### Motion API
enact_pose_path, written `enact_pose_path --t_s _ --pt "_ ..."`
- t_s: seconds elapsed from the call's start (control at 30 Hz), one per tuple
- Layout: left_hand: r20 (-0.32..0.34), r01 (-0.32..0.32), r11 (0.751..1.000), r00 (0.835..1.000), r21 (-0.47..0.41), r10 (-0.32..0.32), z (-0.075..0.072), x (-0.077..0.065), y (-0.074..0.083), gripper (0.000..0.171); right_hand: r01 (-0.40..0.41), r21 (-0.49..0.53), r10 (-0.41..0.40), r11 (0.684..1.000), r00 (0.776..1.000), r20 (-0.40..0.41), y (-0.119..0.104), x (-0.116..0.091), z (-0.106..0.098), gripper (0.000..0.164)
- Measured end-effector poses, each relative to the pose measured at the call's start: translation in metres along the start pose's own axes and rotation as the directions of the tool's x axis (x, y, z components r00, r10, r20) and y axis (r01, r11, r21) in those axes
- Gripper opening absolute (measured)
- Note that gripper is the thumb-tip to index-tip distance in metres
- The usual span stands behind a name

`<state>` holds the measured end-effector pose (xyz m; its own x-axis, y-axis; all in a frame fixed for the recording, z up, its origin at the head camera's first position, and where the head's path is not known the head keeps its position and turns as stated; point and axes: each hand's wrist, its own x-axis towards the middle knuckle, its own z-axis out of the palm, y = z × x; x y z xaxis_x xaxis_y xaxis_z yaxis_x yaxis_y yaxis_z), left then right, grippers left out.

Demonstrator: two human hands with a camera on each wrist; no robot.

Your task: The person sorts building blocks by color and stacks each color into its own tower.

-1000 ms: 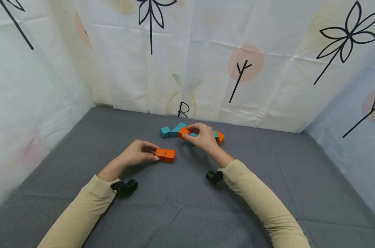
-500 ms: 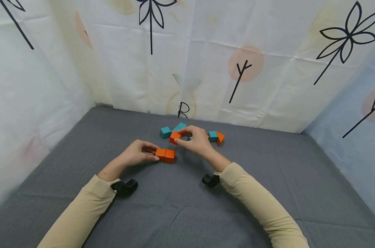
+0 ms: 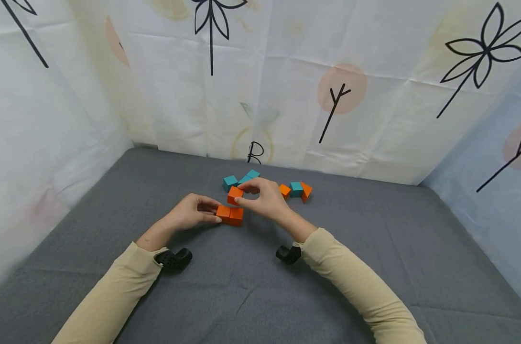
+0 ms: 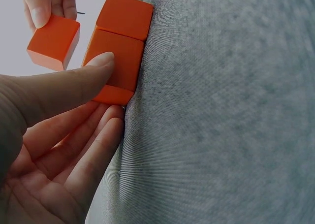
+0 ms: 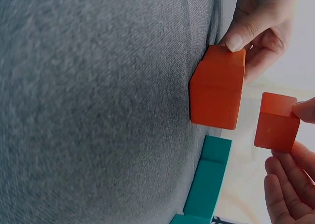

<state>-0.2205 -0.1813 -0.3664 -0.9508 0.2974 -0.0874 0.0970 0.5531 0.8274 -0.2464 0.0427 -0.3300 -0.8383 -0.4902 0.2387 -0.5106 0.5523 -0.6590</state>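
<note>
Two orange cubes sit side by side on the grey cloth. My left hand (image 3: pixel 190 213) grips the left orange cube (image 4: pixel 115 59), its thumb on the near face and fingers behind. The right orange cube (image 3: pixel 236 216) touches it. Above and just behind this pair, my right hand (image 3: pixel 266 198) pinches another orange cube (image 3: pixel 235 195) between thumb and fingers. In the left wrist view, that raised orange cube (image 4: pixel 54 41) hangs apart from the pair. The right wrist view also shows a gap between the raised orange cube (image 5: pixel 277 121) and the pair.
Behind the hands lie a teal cube (image 3: pixel 230 183) and teal blocks (image 3: pixel 253 174), partly hidden by the right hand. To the right stand an orange block (image 3: pixel 285 191), a teal cube (image 3: pixel 296 189) and an orange triangular block (image 3: pixel 306 191). A patterned curtain (image 3: pixel 286 95) rises behind the table.
My right hand has carried its orange cube left and nearer, from beside the teal blocks to over the orange pair. An orange block on the right has come into view. My left hand stays put.
</note>
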Motion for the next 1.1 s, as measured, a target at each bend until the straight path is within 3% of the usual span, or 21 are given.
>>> enact_pose_path --t_s 0.67,1.1 --pt "0.0 -0.018 0.999 1.0 -0.029 0.018 0.001 0.002 -0.003 0.041 0.084 -0.013 -0.083 0.996 0.993 0.088 -0.009 -0.001 0.012 0.033" --pt "-0.004 -0.048 0.999 0.999 -0.002 0.048 0.0 0.002 -0.003 0.039 0.127 0.008 -0.127 0.992 0.984 0.122 -0.007 0.0 0.018 0.031"
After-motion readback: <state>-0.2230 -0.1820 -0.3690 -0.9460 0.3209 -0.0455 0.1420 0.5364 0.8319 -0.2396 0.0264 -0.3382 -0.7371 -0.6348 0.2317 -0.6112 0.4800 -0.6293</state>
